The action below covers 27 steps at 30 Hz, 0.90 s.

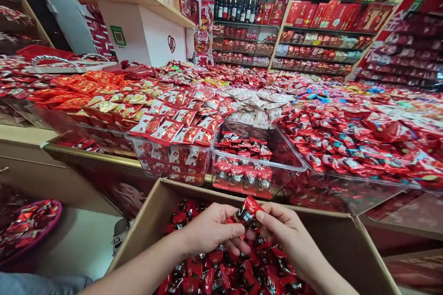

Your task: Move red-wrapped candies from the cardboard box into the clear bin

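Note:
Between my two hands is a small red and black candy packet (248,212), held up over an open cardboard box (143,226). My left hand (216,228) pinches its left side between thumb and fingers. The thumb and forefinger of my right hand (285,226) grip its right edge. Many loose packets (214,269) of the same red and black kind fill the box below. Just past the box's far edge stands a clear plastic bin (294,163), partly filled with similar packets in neat rows. Whether further packets lie behind my fingers is hidden.
Left of the clear bin, another bin (141,147) is heaped with red and white packets (166,131). Red wrapped sweets (346,138) pile up at right. Shelves (287,27) with boxes and bottles stand behind. A pink-rimmed basket (57,221) sits at lower left.

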{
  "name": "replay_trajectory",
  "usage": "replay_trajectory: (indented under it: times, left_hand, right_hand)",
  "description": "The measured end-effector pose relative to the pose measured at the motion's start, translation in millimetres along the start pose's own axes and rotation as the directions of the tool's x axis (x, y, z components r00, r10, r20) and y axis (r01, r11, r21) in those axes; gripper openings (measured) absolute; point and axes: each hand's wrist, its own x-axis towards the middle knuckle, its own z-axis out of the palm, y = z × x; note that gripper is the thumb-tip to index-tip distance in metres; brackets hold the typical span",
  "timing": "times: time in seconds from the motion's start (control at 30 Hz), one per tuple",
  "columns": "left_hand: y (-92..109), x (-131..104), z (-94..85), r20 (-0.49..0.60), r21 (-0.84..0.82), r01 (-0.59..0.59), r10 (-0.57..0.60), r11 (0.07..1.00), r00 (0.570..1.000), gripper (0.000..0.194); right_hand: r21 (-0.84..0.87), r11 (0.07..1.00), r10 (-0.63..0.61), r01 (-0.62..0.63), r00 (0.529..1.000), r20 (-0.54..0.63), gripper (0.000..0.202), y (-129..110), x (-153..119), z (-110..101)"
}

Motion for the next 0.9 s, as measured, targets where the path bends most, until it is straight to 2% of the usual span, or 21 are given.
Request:
replay_trajectory:
  times: [0.1,0.17,0.23,0.37,0.53,0.6,0.7,0.73,0.8,0.87,0.9]
  left_hand:
    - [-2.7,0.1,0.9,-0.043,0.009,-0.007,0.007,1.0,0.999,0.034]
    - [-4.5,0.2,1.7,-0.089,0.024,-0.051,0.053,0.998,0.995,0.037]
    - [-4.2,-1.1,3.3,-0.066,0.041,-0.092,0.094,0.995,0.993,0.039]
    - [4.9,-9.0,8.9,0.046,-0.034,-0.206,0.207,0.978,0.977,0.04]
    - [16.4,-17.4,8.9,-0.023,-0.071,-0.327,0.326,0.942,0.945,0.04]
    - [16.5,-18.1,5.1,-0.062,-0.069,-0.358,0.354,0.931,0.933,0.038]
    - [13.6,-17.4,-0.9,-0.112,0.002,-0.381,0.378,0.925,0.919,0.031]
    - [12.4,-16.8,-2.4,-0.12,0.032,-0.376,0.377,0.926,0.919,0.03]
    - [9.8,-15.0,-4.5,-0.126,0.087,-0.348,0.357,0.933,0.926,0.028]
    - [7.2,-12.5,-6.3,-0.132,0.129,-0.308,0.324,0.943,0.937,0.028]
    - [6.0,-11.3,-7.2,-0.133,0.149,-0.29,0.31,0.945,0.941,0.029]
  right_hand:
    - [0.073,0.997,0.01,-0.009,1.0,-0.017,0.03,9.5,-0.6,3.1]
    - [0.03,0.998,-0.058,0.059,0.998,-0.027,0.03,10.9,-2.0,4.9]
    - [-0.022,0.989,-0.149,0.148,0.988,-0.046,0.028,4.5,-4.9,6.4]
    - [-0.059,0.97,-0.24,0.236,0.967,-0.079,0.022,-22.6,-11.8,15.4]
    - [0.033,0.969,-0.24,0.243,0.967,-0.084,0.03,-48.1,-7.3,38.4]
    - [-0.043,0.956,-0.293,0.29,0.952,-0.091,0.027,-65.6,5.9,37.4]
    - [-0.218,0.893,-0.436,0.394,0.876,-0.205,0.025,-104.0,44.9,18.4]
    - [-0.252,0.9,-0.415,0.356,0.876,-0.245,0.021,-116.0,61.9,9.7]
    - [-0.264,0.958,-0.2,0.116,0.927,-0.317,0.011,-131.5,97.1,-6.4]
    - [-0.263,0.958,0.017,-0.111,0.942,-0.335,0.012,-133.6,127.7,-16.5]
    - [-0.269,0.946,0.085,-0.182,0.938,-0.336,0.012,-130.5,139.9,-18.8]
